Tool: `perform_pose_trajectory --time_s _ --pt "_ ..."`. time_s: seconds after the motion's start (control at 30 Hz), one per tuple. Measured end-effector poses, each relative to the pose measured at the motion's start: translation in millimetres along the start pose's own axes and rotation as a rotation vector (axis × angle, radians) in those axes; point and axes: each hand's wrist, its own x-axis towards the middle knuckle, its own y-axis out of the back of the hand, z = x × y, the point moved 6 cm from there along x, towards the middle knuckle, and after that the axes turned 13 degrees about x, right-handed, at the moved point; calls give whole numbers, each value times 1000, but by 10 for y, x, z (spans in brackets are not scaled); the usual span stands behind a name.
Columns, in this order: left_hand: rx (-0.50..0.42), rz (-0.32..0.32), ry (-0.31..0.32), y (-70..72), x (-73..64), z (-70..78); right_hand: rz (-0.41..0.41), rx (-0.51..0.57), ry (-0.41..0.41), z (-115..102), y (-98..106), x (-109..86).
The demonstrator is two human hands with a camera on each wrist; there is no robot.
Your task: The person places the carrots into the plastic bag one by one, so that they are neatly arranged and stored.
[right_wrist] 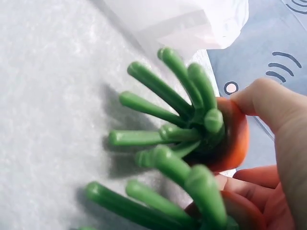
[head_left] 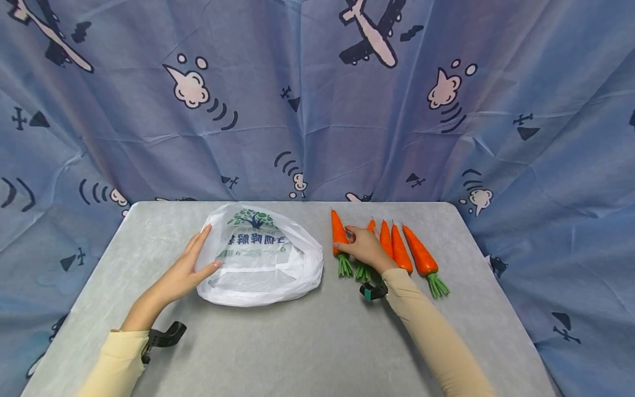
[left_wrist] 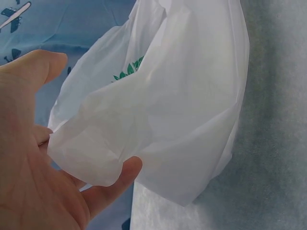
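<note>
My left hand is at the left side of a white plastic bag with a green tree print, thumb and fingers spread. In the left wrist view, some fingers go behind the loose edge of the bag, while the thumb stands apart from it. With my right hand I pinch the leftmost carrot, thumb on its near left side. Its green stem stubs point toward the camera in the right wrist view. Another carrot lies partly hidden under that hand.
To the right of my right hand lie more orange carrots, one beside my forearm and the outermost slanting. Everything rests on a grey table. A blue curtain with airplane prints hangs behind the table's far edge.
</note>
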Motion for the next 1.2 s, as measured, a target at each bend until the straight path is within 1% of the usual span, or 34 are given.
perform_pose_trajectory --time_s 0.17,0.43,0.63,0.87,1.0,1.1,1.2 --pt "1 -2 2 3 10 -2 15 23 4 2 7 7" --pt "-14 -12 1 -16 21 22 50 96 3 -17 44 -12" --pt "-28 -9 -2 -10 19 54 33 165 7 -176 139 -59" --pt "-42 6 -29 -8 34 84 22 243 -22 -345 226 -133" --pt "-41 9 -30 -9 36 85 10 321 -46 -459 200 -192" --pt "-43 6 -24 -12 36 89 0 384 -55 -584 156 -254" --pt "-44 1 -16 -17 33 90 -8 413 -53 -717 99 -313"
